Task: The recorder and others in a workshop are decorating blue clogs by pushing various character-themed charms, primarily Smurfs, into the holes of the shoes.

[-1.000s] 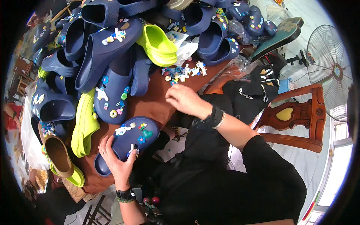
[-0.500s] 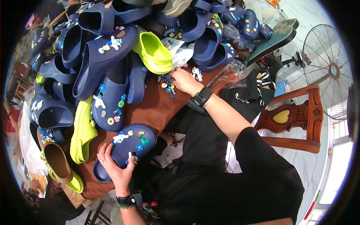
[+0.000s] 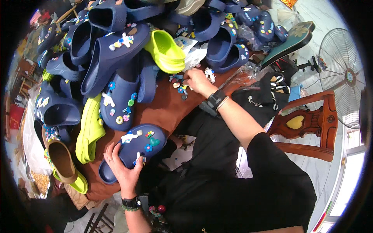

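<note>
My left hand (image 3: 125,171) grips a navy clog (image 3: 134,150) at the table's near edge, fingers over its heel end and thumb on its near side. Shoe charms dot the clog's upper: a white figure, flowers, a green heart and, by my thumb, another white figure. Farther right, my right hand (image 3: 197,81) reaches down to a small pile of loose charms (image 3: 182,90) on the brown tabletop (image 3: 159,112). Its fingers are bent together at the pile; what they pinch, if anything, is hidden. A lime clog (image 3: 166,52) lies just beyond that hand, next to a white plastic bag (image 3: 195,54).
Navy clogs (image 3: 116,58) with charms are heaped across the far and left side. Another lime clog (image 3: 91,130) and a brown-lined one (image 3: 62,159) lie at left. A carved wooden chair (image 3: 303,124) and a standing fan (image 3: 345,77) are to the right.
The whole view has shifted slightly, so the things sit a little farther right. My left hand stays on the navy clog, and my right hand is still at the charms.
</note>
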The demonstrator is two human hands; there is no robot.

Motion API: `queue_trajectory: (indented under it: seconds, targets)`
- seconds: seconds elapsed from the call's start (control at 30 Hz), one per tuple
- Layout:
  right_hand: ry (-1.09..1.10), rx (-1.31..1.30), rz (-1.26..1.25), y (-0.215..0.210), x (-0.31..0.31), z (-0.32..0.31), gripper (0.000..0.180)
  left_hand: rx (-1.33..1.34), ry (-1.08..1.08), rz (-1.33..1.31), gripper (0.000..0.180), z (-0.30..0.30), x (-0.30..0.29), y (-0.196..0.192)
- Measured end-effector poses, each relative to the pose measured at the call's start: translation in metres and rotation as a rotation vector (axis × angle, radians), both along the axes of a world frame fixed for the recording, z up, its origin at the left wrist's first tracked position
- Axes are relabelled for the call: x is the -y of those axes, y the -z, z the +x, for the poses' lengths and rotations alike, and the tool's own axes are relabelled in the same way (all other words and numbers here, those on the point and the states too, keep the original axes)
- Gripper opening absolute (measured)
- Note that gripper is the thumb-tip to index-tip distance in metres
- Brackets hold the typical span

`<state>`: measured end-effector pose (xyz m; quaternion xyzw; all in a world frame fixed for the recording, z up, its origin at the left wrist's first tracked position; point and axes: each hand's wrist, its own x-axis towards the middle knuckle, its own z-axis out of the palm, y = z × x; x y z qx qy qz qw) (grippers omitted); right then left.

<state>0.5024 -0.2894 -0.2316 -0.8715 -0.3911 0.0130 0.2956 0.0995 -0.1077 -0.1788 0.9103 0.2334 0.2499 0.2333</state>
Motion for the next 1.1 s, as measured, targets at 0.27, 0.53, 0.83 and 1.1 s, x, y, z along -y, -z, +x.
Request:
queue_trajectory:
  seconds: [0.27, 0.53, 0.83, 1.1]
  targets:
    - [-0.03, 0.116, -0.076, 0.009, 0.0, -0.002, 0.02, 0.025, 0.02, 0.012, 0.072, 0.001, 0.001, -0.001]
    - [0.016, -0.094, 0.08, -0.017, 0.004, -0.024, 0.013, 0.017, 0.011, 0.012, 0.072, 0.0, 0.001, -0.001]
    - [-0.239, -0.435, 0.322, -0.061, -0.004, -0.135, 0.012, -0.002, 0.009, 0.042, 0.07, 0.0, 0.0, 0.001]
    - [-0.662, -0.06, 0.392, -0.04, -0.036, -0.214, 0.016, 0.044, 0.021, 0.043, 0.07, 0.002, 0.0, 0.001]
